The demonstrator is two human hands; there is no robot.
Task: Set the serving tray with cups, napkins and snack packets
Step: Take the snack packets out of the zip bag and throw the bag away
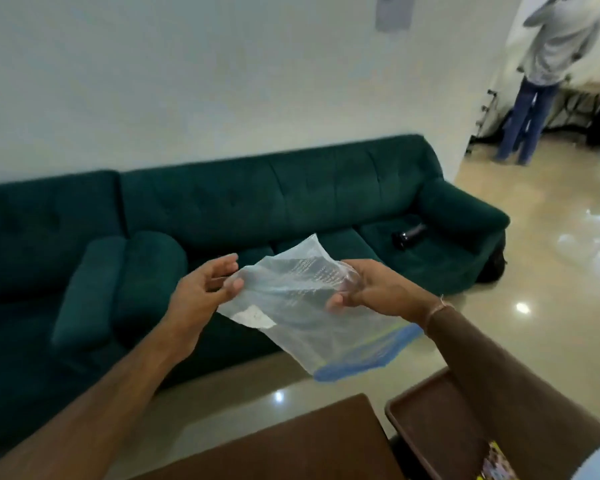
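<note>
I hold a clear plastic zip bag (302, 306) with a blue seal strip in front of me, above the floor. My right hand (364, 289) grips its upper right part, fingers closed on the plastic. My left hand (205, 289) is at the bag's left edge with fingers spread, its thumb touching the plastic. The bag's blue seal end hangs down toward the brown serving tray (426, 407) at the lower right. A colourful snack packet (499, 462) lies in the tray, partly hidden by my right arm. No cups or napkins are in view.
A brown table (291, 452) lies at the bottom, beside the tray. A dark green sofa (257, 209) stands along the white wall, with a dark bottle (407, 236) on its right seat. A person (541, 77) stands at the far right on the glossy floor.
</note>
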